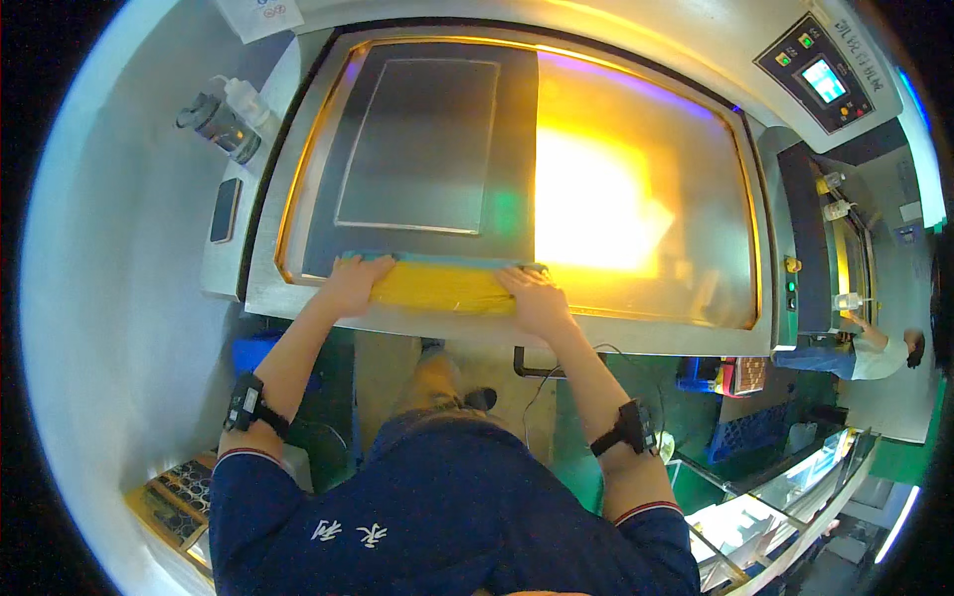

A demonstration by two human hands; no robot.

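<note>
A yellow, shiny roll of film or sheet (444,288) lies across the front edge of a machine bed, a strip of blue showing along its far side. My left hand (353,286) is closed around the roll's left end. At its right end my right hand (538,301) grips it too, fingers curled over the top. Just beyond the roll, a dark flat sheet (343,243) covers the left part of the bed, with a thin pale rectangular outline (412,149) on it. What lies under my palms is hidden.
An amber-edged bed frame (757,248) surrounds a glaring yellow surface (651,288) at right. On the left ledge are a phone (226,211), a dark-lidded bottle (221,129) and a white bottle (248,102). A control panel (825,79) sits upper right. Another person (870,356) works far right.
</note>
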